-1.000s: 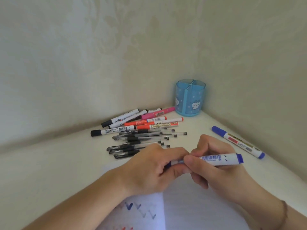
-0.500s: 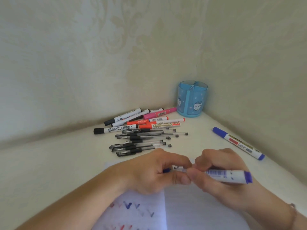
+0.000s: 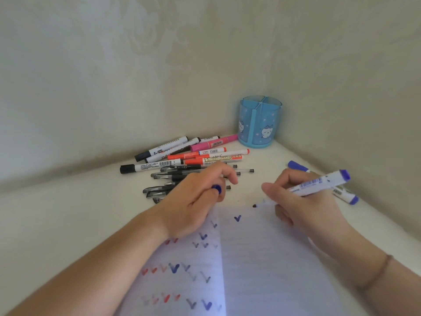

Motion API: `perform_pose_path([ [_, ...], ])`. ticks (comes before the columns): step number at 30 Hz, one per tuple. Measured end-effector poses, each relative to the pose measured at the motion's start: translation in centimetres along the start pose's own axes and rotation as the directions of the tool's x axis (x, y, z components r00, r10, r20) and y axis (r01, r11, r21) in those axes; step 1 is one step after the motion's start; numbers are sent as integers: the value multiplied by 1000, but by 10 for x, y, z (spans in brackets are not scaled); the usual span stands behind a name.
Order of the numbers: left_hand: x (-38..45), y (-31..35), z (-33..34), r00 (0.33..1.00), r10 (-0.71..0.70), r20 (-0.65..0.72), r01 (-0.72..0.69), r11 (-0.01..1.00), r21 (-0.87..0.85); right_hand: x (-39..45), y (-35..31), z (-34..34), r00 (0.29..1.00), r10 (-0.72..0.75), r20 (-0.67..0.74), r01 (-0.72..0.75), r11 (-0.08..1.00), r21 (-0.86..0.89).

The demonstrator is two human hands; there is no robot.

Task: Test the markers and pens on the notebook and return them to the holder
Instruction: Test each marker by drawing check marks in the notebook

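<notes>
Smooth cream desk [image 3: 68, 213]; right hand [image 3: 303, 201] grips cylindrical uncapped marker [image 3: 319, 184].

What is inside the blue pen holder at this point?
The blue pen holder shows only its dividers and see-through walls; no pens or markers stick up from it. The compartment floors are not clearly visible, so small items cannot be ruled out.

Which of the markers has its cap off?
The blue marker held in the right hand. Its dark tip is bare over the notebook; its blue cap is in the left hand. The others lie capped.
</notes>
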State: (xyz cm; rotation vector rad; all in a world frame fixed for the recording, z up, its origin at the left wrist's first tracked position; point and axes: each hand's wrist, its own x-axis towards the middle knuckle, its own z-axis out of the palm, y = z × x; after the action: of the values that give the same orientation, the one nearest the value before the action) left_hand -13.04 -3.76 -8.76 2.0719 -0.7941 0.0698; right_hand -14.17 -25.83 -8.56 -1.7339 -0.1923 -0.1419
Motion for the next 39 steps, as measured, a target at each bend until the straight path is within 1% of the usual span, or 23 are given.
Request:
perform_pose_path([
  [2,0,-1,1,1000,15,-6,-15,999,50,0,4,5,999,46,13,-45,994,-98],
  [4,-1,-1,1,1000,21,22,-24,993,114,0,5,5,999,37,-3,-37,985,-167],
  [6,0,-1,1,999,12,51,-21,985,173,1,5,4,999,28,-39,-35,982,-186],
  [9,-1,0,2,997,-12,76,-4,977,212,1,5,5,999,26,-24,-30,975,-222],
  [13,-1,1,2,997,-29,72,13,977,211,2,5,7,1000,25,3,-23,951,-307],
  [17,-2,3,2,996,-31,78,15,981,191,4,5,6,998,56,-4,-54,949,-310],
  [22,-1,3,3,997,-20,75,12,995,102,7,8,4,998,48,-50,-61,949,-309],
  [24,0,3,3,997,-26,70,20,996,87,6,6,4,998,36,-60,-50,969,-243],
  [27,2,4,4,997,-62,52,58,996,67,3,-2,1,1000,10,-10,-10,1000,23],
  [29,3,4,4,996,-85,21,84,995,47,2,-5,-2,998,-42,49,32,982,186],
  [30,3,4,4,996,-86,4,85,995,43,1,-6,-4,995,-65,80,45,972,229],
  [32,3,5,4,997,-76,-17,77,996,40,1,-7,-4,990,-82,118,50,968,247],
  [34,3,6,4,999,-52,-17,52,998,39,1,-7,-3,988,-80,131,50,975,218],
  [37,2,9,5,1000,13,-5,-13,999,31,0,-9,2,979,-85,188,48,981,191],
  [39,1,9,7,998,64,7,-64,997,37,-1,-9,4,969,-110,221,62,975,215],
])
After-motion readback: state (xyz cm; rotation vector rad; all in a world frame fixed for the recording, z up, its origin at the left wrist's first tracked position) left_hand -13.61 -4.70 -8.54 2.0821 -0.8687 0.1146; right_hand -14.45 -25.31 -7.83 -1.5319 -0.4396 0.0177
